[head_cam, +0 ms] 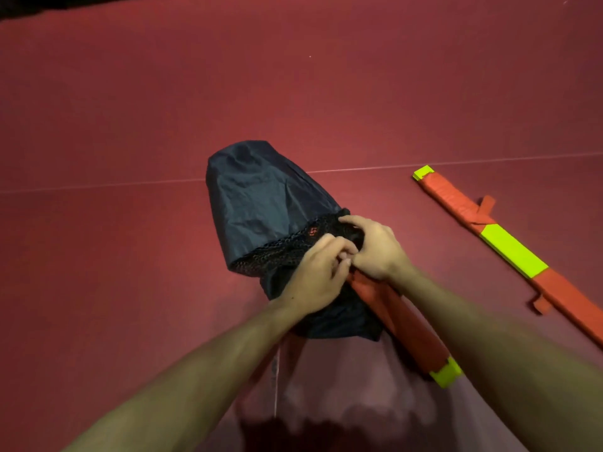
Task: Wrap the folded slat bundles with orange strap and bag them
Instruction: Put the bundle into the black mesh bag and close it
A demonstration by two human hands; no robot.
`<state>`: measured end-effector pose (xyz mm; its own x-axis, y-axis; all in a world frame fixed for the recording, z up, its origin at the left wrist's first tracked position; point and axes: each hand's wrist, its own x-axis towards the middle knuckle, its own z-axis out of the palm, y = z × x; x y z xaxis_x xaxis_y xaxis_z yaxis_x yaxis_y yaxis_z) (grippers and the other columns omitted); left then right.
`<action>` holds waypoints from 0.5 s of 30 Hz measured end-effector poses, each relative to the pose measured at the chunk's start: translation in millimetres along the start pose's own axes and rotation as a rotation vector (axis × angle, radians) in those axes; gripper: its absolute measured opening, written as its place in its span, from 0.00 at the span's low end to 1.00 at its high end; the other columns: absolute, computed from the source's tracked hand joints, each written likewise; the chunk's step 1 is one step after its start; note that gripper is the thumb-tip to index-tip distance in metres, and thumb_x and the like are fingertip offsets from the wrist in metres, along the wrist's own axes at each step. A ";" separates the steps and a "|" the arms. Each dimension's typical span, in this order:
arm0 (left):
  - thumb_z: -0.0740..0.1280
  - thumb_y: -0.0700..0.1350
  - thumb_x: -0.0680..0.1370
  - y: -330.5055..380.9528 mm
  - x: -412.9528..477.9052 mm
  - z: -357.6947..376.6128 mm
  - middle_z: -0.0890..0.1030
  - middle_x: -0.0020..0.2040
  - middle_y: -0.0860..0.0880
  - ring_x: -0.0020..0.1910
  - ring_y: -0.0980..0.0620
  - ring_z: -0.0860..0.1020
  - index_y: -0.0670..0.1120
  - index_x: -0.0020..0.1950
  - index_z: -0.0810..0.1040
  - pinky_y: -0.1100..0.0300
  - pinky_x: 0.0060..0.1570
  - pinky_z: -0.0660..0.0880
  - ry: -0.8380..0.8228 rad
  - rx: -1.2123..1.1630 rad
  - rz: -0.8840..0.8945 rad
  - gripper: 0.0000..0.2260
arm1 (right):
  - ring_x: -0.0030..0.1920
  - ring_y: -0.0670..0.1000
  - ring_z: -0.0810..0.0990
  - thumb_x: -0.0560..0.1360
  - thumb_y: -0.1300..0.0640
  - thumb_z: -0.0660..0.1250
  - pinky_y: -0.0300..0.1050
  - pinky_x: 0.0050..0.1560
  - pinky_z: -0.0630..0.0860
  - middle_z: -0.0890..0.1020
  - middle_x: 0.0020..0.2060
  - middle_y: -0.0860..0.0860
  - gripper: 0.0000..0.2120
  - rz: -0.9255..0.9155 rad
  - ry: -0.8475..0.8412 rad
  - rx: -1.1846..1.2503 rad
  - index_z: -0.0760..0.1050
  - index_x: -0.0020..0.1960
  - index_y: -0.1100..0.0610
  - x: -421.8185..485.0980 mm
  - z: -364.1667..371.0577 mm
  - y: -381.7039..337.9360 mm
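Left fingers (337,247) and right fingers (354,221) pinch the bag (254,197) over one bundle (393,309).

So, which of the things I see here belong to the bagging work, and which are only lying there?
Part of the job:
dark bag, its mesh mouth gripped by left hand and right hand
strapped bundle, partly inside the bag
second strapped bundle, on the mat at right, not bagged yet

Only lying there:
red mat, merely the surface under everything
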<state>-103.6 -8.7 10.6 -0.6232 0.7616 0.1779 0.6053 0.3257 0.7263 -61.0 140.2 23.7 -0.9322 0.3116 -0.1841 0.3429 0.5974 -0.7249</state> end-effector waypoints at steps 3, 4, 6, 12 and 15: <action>0.71 0.40 0.76 -4.1 1.7 10.6 0.71 0.49 0.51 0.39 0.62 0.71 0.45 0.61 0.76 0.62 0.52 0.72 -0.039 0.012 -0.191 0.13 | 0.55 0.51 0.82 0.70 0.59 0.74 0.36 0.56 0.71 0.83 0.56 0.51 0.23 0.056 0.090 0.054 0.77 0.64 0.53 -10.9 -26.9 15.2; 0.72 0.42 0.76 -5.6 2.5 11.6 0.70 0.50 0.51 0.40 0.61 0.70 0.45 0.62 0.76 0.60 0.54 0.72 -0.029 0.028 -0.245 0.15 | 0.51 0.51 0.83 0.70 0.59 0.74 0.39 0.56 0.74 0.84 0.52 0.51 0.19 0.087 0.163 0.101 0.79 0.61 0.53 -14.0 -34.6 24.1; 0.73 0.44 0.76 -4.3 4.9 14.3 0.69 0.52 0.51 0.43 0.57 0.69 0.45 0.63 0.74 0.59 0.56 0.71 -0.011 0.041 -0.318 0.18 | 0.49 0.54 0.83 0.71 0.60 0.72 0.45 0.56 0.76 0.84 0.49 0.53 0.15 0.142 0.319 0.063 0.79 0.57 0.55 -23.6 -52.9 47.3; 0.73 0.45 0.77 -3.8 17.1 19.2 0.72 0.45 0.51 0.42 0.52 0.71 0.46 0.56 0.75 0.53 0.51 0.73 -0.044 0.135 -0.390 0.12 | 0.68 0.65 0.65 0.74 0.50 0.69 0.66 0.64 0.65 0.66 0.69 0.58 0.30 0.566 0.371 -0.312 0.63 0.74 0.52 -70.2 -94.8 131.8; 0.71 0.39 0.76 -4.9 20.1 21.3 0.73 0.41 0.52 0.40 0.51 0.72 0.47 0.53 0.73 0.49 0.48 0.74 -0.038 0.148 -0.394 0.10 | 0.69 0.63 0.64 0.76 0.45 0.67 0.68 0.66 0.61 0.68 0.68 0.60 0.30 0.679 0.295 -0.414 0.63 0.72 0.54 -91.3 -99.5 163.4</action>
<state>-108.4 16.9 -3.5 -0.8043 0.5818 -0.1206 0.3907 0.6709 0.6303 91.7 282.9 -12.0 -0.4599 0.8462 -0.2693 0.8857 0.4152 -0.2077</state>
